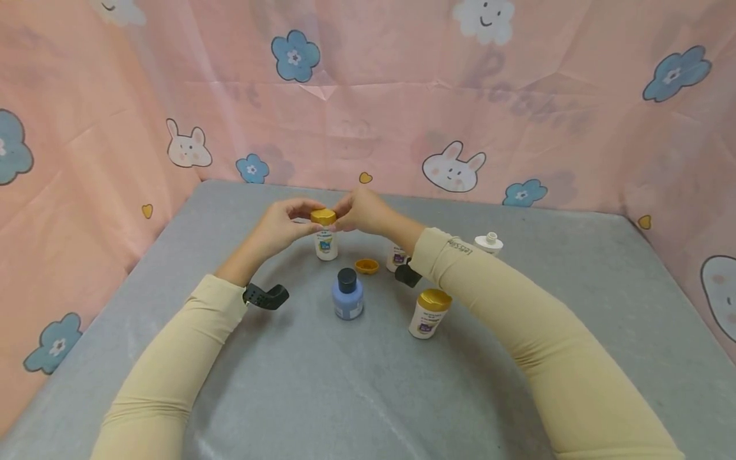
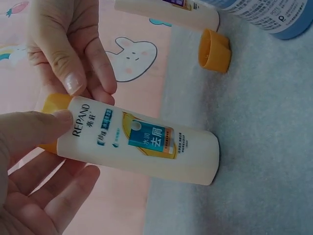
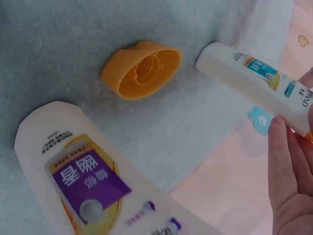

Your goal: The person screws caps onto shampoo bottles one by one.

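Observation:
A white shampoo bottle (image 1: 326, 248) with a gold cap (image 1: 323, 216) and a teal label stands upright at the table's far middle. My left hand (image 1: 280, 225) grips it at the top, the thumb lying across the shoulder just below the cap in the left wrist view. From the other side, my right hand (image 1: 368, 214) pinches at the cap, thumb in front and fingers behind. In the right wrist view, the teal-label bottle (image 3: 254, 81) is partly cut off by the frame's edge. A loose orange-gold cap (image 1: 366, 266) lies hollow side up nearby.
A blue bottle (image 1: 347, 297) with a black cap stands in front of the loose cap. Nearer is a gold-capped white bottle (image 1: 427, 317). Another purple-label bottle (image 1: 396, 257) is partly behind the right wrist. A white bottle with bare nozzle (image 1: 489, 241) shows beyond the right sleeve.

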### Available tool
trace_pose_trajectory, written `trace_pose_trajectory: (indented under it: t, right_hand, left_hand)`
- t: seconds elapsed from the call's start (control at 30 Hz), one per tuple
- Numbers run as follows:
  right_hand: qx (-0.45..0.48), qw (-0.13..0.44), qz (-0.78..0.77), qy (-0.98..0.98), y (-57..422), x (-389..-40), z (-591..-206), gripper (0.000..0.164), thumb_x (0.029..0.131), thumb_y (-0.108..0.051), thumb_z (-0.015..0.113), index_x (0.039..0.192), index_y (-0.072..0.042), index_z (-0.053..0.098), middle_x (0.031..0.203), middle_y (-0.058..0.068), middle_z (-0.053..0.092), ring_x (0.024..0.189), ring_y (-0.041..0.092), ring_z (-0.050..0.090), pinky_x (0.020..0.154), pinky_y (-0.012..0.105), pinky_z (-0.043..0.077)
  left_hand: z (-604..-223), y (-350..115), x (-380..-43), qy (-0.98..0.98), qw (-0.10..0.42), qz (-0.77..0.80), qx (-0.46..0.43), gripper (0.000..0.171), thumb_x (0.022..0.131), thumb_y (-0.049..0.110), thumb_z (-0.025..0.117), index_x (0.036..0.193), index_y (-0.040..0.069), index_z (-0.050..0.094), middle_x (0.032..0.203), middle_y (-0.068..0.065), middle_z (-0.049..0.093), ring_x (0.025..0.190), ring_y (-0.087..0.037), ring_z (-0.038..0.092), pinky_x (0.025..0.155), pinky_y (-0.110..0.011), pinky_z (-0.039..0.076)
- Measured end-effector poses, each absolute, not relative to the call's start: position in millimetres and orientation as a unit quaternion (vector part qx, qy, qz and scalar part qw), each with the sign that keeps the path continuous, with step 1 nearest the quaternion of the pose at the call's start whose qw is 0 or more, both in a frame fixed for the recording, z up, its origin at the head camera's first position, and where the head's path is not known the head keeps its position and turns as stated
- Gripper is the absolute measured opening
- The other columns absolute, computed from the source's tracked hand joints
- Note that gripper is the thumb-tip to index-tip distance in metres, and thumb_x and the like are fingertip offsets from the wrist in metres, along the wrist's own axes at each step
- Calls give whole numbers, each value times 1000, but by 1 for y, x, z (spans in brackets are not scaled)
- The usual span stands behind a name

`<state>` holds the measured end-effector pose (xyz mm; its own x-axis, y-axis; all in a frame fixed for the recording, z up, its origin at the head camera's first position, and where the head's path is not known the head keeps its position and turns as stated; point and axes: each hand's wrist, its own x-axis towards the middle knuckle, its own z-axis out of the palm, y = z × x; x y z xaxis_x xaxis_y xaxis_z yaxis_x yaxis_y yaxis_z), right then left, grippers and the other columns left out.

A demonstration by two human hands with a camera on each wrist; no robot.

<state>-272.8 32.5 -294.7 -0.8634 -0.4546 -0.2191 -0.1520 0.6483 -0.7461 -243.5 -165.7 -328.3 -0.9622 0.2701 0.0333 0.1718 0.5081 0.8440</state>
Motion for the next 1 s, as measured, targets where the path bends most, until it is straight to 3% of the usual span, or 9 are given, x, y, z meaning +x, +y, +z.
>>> trace_pose_trajectory:
  t: [0.17, 0.3, 0.37, 0.43, 0.7, 1.0]
  right_hand:
    - [-168, 189, -371, 894, 44, -271, -288, 38, 90, -16, 75, 126, -6, 69, 124, 10, 71, 112, 23, 69, 96, 34, 57]
    - [-157, 169, -379, 896, 57, -270, -275, 38, 90, -23, 75, 126, -11, 69, 125, 5, 71, 115, 21, 67, 102, 38, 54]
    - [-157, 155, -394, 892, 65, -269, -269, 39, 90, -25, 76, 125, -12, 69, 127, 5, 70, 118, 21, 65, 104, 40, 52]
    - [-156, 143, -414, 886, 74, -268, -264, 39, 90, -26, 75, 125, -12, 70, 130, 6, 69, 122, 22, 63, 107, 42, 50]
    - [-140, 109, -442, 879, 114, -258, -258, 42, 87, -37, 77, 124, -17, 71, 131, 4, 68, 130, 22, 55, 110, 49, 45]
    - [-110, 120, -443, 882, 142, -245, -270, 47, 89, -42, 74, 129, -17, 68, 129, 6, 69, 132, 25, 54, 115, 57, 37]
  left_hand:
    - [-325, -159, -240, 876, 30, 462, 137, 45, 92, 17, 72, 135, 9, 59, 139, -13, 58, 131, -31, 54, 107, -44, 50]
    - [-320, -149, -232, 880, -69, 435, 179, 48, 90, 15, 75, 134, 9, 60, 139, -12, 59, 130, -32, 55, 111, -42, 47]
    - [-318, -144, -227, 872, -120, 420, 223, 44, 88, 11, 76, 129, 5, 63, 133, -14, 63, 123, -32, 61, 107, -42, 50]
    - [-318, -137, -223, 863, -137, 412, 257, 39, 87, 9, 77, 124, 3, 66, 127, -14, 67, 115, -30, 67, 101, -41, 54]
    - [-326, -117, -218, 864, -20, 427, 268, 37, 89, 14, 76, 124, 7, 68, 125, -10, 69, 118, -25, 66, 100, -36, 55]
    - [-343, -104, -225, 852, 53, 459, 247, 45, 88, 12, 76, 131, 2, 63, 133, -15, 64, 127, -34, 59, 109, -42, 49]
